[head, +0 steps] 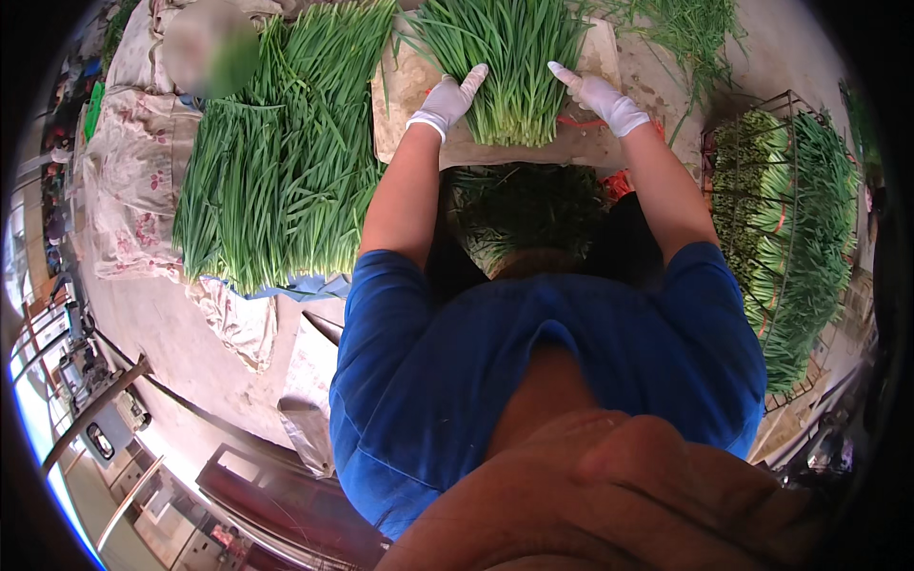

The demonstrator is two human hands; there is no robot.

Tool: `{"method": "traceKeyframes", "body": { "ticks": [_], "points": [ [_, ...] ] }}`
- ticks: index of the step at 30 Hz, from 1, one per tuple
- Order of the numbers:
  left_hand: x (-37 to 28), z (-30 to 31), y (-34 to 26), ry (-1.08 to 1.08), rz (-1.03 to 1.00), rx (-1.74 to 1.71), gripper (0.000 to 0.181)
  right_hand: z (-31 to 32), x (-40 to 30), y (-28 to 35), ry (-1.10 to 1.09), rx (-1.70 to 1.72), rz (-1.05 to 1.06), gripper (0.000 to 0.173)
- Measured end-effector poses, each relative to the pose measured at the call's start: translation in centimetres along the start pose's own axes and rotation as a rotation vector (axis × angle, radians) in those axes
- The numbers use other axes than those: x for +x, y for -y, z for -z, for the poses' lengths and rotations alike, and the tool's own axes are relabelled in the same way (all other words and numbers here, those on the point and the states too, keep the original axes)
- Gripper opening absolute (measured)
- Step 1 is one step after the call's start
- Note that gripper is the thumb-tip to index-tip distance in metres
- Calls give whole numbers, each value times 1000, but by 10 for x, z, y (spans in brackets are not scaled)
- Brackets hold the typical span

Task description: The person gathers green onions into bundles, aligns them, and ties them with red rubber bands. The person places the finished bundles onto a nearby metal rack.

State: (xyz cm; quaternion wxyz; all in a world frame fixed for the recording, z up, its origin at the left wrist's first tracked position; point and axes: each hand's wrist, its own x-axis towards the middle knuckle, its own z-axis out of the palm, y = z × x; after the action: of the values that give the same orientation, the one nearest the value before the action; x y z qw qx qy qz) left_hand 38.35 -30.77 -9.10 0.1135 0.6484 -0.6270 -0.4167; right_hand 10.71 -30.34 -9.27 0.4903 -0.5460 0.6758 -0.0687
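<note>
A thick bundle of garlic chives (pixel 518 78) lies on a stained tan board (pixel 410 135), pale cut ends towards me. My left hand (pixel 448 101), in a white glove, is against the bundle's left side with its thumb along the leaves. At the right side my gloved right hand (pixel 600 98) has its thumb tip at the bundle's edge. Most fingers of both hands are hidden beside or under the stalks. A red tie strip (pixel 582 123) shows on the board between the bundle and my right wrist.
Left of the board lies a broad heap of garlic chives (pixel 278 185), beside a floral cloth (pixel 139 178). On the right stands a wire-frame crate (pixel 789 185) packed with tied green bundles. Loose leaves (pixel 689 36) litter the far right. Dark greens (pixel 528 207) sit below the board's near edge.
</note>
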Motion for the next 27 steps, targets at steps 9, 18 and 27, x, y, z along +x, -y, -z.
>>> {"method": "traceKeyframes", "body": {
  "ticks": [9,18,27],
  "points": [
    [61,5,123,-254,-23,-247,39,-19,-19,-49,-53,-740,306,20],
    [21,3,67,-255,-10,409,25,-18,4,-60,-280,-933,371,18],
    [24,4,51,-222,102,266,29,-9,6,-54,-189,-718,127,27]
  ]
}}
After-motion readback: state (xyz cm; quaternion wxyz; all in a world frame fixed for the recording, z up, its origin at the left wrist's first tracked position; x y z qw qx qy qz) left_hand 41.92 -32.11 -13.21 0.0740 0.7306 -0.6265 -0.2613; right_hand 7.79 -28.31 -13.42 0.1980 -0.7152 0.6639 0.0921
